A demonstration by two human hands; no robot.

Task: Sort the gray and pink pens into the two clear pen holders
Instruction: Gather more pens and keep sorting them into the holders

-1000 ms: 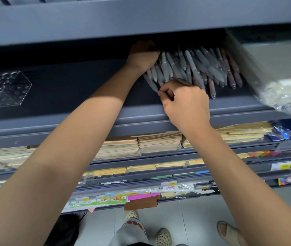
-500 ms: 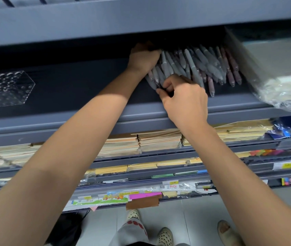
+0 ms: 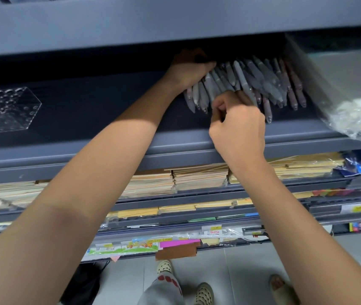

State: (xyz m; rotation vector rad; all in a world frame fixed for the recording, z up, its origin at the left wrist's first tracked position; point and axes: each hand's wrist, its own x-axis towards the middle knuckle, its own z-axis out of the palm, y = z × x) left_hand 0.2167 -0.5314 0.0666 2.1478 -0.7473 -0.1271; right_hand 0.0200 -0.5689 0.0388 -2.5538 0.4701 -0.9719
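**Both hands at the pen pile on the upper shelf**

The gray pens [image 3: 241,80] lie in a loose heap on the dark shelf [image 3: 109,106], at about 12 to 1 o'clock in the view, with their tips toward the shelf's front lip. The pink pens [image 3: 294,91] lie at the 3 o'clock side of the same heap, touching the gray ones.

The left hand [image 3: 190,71] rests against the 9 o'clock edge of the heap. Its thumb lies over the nearest gray barrels, and its fingers reach back into shadow, so I cannot tell whether they close round anything.

The right hand [image 3: 239,126] is at the 6 o'clock edge of the heap. Its fingers are curled, with thumb and forefinger drawn together and the fingertips among the near ends of the gray pens. Whether they have hold of one pen cannot be made out.

One clear pen holder [image 3: 5,108] lies on the same shelf at 9 o'clock, well apart from the heap. A crinkled plastic bag [image 3: 351,106] sits at 3 o'clock, just beside the pink pens. Stacks of paper goods [image 3: 199,177] fill the shelves below.
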